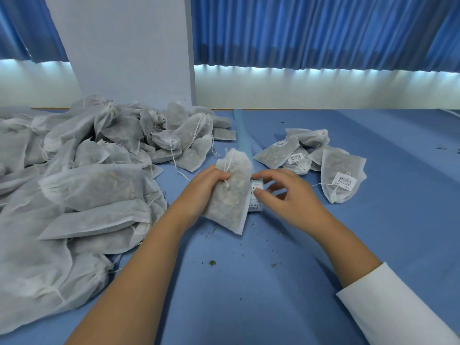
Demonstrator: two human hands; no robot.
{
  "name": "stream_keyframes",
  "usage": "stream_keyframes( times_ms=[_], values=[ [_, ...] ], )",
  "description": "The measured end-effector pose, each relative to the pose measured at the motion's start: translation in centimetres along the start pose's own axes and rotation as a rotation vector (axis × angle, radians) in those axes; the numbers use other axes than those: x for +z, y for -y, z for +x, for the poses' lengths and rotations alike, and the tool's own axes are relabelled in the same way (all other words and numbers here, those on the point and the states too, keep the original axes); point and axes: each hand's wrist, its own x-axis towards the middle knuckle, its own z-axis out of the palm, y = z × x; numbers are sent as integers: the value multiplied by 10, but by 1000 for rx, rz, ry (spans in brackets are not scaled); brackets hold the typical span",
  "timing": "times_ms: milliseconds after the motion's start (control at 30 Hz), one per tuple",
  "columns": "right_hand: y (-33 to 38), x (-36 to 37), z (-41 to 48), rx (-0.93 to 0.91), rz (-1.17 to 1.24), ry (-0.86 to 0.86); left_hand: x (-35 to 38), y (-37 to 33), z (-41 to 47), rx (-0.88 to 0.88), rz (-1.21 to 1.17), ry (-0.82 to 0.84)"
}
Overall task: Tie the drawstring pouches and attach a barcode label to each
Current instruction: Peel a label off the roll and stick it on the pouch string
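The left hand (204,188) pinches the soft, light pouch (230,192) best at its tied neck, while the right hand (286,195), fingers loosely spread, picks at the labels (256,197).

Blue table (373,245): a large heap of unlabelled pouches (74,183) at left, a small group of labelled pouches (323,160) at right, green crumbs (212,262) scattered across the middle.

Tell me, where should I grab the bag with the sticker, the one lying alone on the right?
Probably pinch the labelled pouch at its narrow gathered end nearest you, coming from the near side. The body is wide, flat and floppy; that end bunches small enough for your fingers.
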Motion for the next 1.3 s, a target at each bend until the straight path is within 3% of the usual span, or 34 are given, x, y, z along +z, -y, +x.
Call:
stream_keyframes(
  times_ms=[167,700,1300],
  values=[
    [3,-2,-1,-132,-101,-53,1,-7,-6,-66,-39,2],
    [12,-8,-4,-125,-246,-31,-1,-2,-3,31,70,100],
    [15,-6,-6,-121,-382,-184,-1,-3,-4,7,22,65]
  ],
)
